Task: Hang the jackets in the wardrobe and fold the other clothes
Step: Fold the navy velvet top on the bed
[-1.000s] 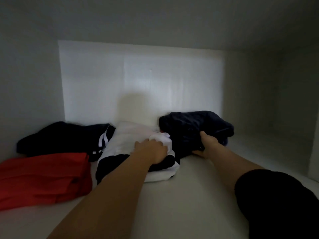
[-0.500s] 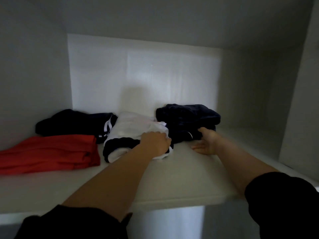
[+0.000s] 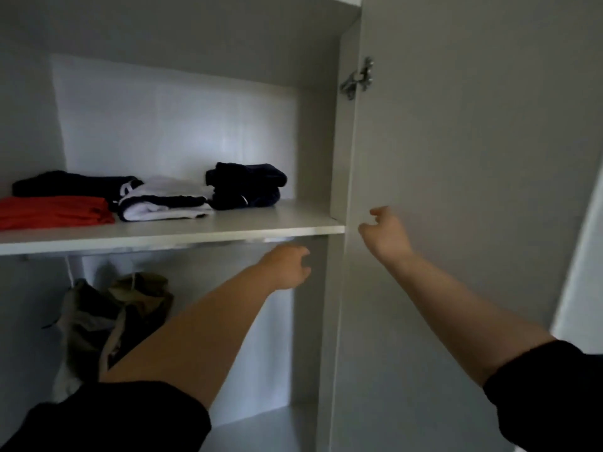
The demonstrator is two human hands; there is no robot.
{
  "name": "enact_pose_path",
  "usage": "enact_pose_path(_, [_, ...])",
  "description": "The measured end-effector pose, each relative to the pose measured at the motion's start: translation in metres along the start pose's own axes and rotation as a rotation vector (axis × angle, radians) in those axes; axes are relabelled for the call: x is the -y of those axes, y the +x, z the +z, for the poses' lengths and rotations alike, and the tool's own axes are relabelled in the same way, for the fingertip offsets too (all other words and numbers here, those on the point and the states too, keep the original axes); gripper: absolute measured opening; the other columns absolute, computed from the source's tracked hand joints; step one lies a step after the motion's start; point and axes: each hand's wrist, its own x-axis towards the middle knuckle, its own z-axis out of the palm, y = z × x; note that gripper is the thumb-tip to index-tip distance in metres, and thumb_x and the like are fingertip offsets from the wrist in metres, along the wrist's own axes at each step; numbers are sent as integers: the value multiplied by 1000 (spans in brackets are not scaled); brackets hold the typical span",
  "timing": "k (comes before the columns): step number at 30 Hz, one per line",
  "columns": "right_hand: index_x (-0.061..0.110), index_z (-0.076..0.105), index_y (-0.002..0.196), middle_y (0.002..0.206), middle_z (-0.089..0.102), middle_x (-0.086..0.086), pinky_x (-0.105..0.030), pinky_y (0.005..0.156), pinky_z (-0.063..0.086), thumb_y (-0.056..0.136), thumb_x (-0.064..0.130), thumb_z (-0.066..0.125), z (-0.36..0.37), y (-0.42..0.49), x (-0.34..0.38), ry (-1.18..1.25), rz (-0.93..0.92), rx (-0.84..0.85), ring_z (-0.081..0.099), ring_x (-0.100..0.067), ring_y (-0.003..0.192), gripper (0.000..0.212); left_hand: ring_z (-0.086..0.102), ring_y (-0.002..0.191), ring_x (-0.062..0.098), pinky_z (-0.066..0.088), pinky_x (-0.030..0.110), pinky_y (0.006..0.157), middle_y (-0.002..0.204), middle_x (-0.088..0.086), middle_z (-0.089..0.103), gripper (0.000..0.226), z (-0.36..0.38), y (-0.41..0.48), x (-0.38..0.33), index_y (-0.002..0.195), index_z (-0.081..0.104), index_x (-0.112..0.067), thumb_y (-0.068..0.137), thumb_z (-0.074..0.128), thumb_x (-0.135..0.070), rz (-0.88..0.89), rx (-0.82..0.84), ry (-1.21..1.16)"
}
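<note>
Shelf: a pale board (image 3: 228, 230) spans the wardrobe; its right end meets the side panel (image 3: 315, 141)

Folded clothes: four piles lie on the shelf, all on its left and middle part; the red garment (image 3: 55, 212) sits at the front left of the shelf; the black garment with white stripes (image 3: 65, 185) lies behind it toward the back of the shelf; the white and dark garment (image 3: 163, 203) sits mid-shelf, touching the red one's right end; the navy garment (image 3: 244, 187) is the rightmost pile, touching the white and dark one; the shelf's right end is bare board

Jackets: the jackets (image 3: 130, 308) hang below the shelf, under its left half; one olive, one darker; how they are hung is too dim to tell

Left hand: the left hand (image 3: 287, 267) is just below the shelf's front edge, near its right end; fingers loosely curled, nothing in them; apart from every garment

Right hand: the right hand (image 3: 383, 234) is just past the shelf's right end, level with its front edge; fingers slack and slightly spread, holding nothing; whether it touches the door I cannot tell

Door: the door (image 3: 473, 190) stands open to the right of the shelf; its hinge (image 3: 357, 78) sits well above the shelf
</note>
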Motion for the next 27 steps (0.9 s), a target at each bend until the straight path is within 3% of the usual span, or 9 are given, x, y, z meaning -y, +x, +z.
enact_pose_path(5, [9,48,128,127,52,-12,-30,95,41,87,8,52,-107,-87,-36,-56,-98,-34,53,-23,113,41,37,133,28,33,29,106,151,12,31,66,46,-45,-121,148,25,-15,92,57,-27,138,134,-172])
enact_pose_path(9, [13,60,88,83,65,-6,-40,76,53,86,0,45,-175,-130,-53,57,-108,-71,67,-17,73,20,30,139,23,29,30,111,157,6,18,90,66,-72,-190,151,-6,-21,90,58,-38,160,235,-361])
enact_pose_path(12, [14,58,93,78,59,4,-32,67,52,85,1,43,-199,-145,-67,-10,-98,-218,62,-19,75,22,27,140,19,25,23,107,157,3,15,104,75,-94,-224,149,-14,-20,85,64,-44,157,243,-456])
enact_pose_path(16, [13,58,110,97,65,-4,-23,74,42,83,-10,36,-204,-159,-68,245,41,116,57,-18,87,42,26,140,21,25,26,109,156,4,18,103,85,-124,-243,150,-9,-14,84,67,-39,147,254,-495])
enact_pose_path(19, [14,66,111,106,70,-6,-29,81,39,75,-17,29,-201,-169,-61,322,90,167,61,-18,95,60,32,137,24,31,37,111,154,6,21,103,91,-139,-239,150,2,-12,80,69,-47,79,254,-520])
enact_pose_path(22, [19,69,99,93,72,6,-26,86,45,78,-14,34,-186,-177,-46,347,72,222,66,-13,95,53,38,133,23,38,36,106,151,2,28,106,94,-155,-219,150,3,-16,76,73,-46,-10,128,-605])
enact_pose_path(23, [20,69,95,94,72,6,-26,88,46,80,-12,35,-173,-181,-40,364,55,264,67,-11,94,49,48,123,21,44,27,99,143,0,40,99,96,-165,-204,150,9,-19,77,73,-39,-49,62,-642])
enact_pose_path(25, [19,69,98,104,70,3,-25,91,47,85,-7,41,-146,-187,-27,397,-4,336,67,-8,95,40,60,84,14,47,7,64,102,-5,61,58,100,-181,-175,132,42,-19,79,65,-23,-123,-69,-640])
enact_pose_path(27, [20,69,99,111,67,4,-21,88,48,89,0,49,-110,-192,-11,424,-57,402,67,-5,94,30,56,67,17,43,16,50,74,-2,57,14,97,-196,-138,91,57,-11,78,54,-14,-246,-153,-591])
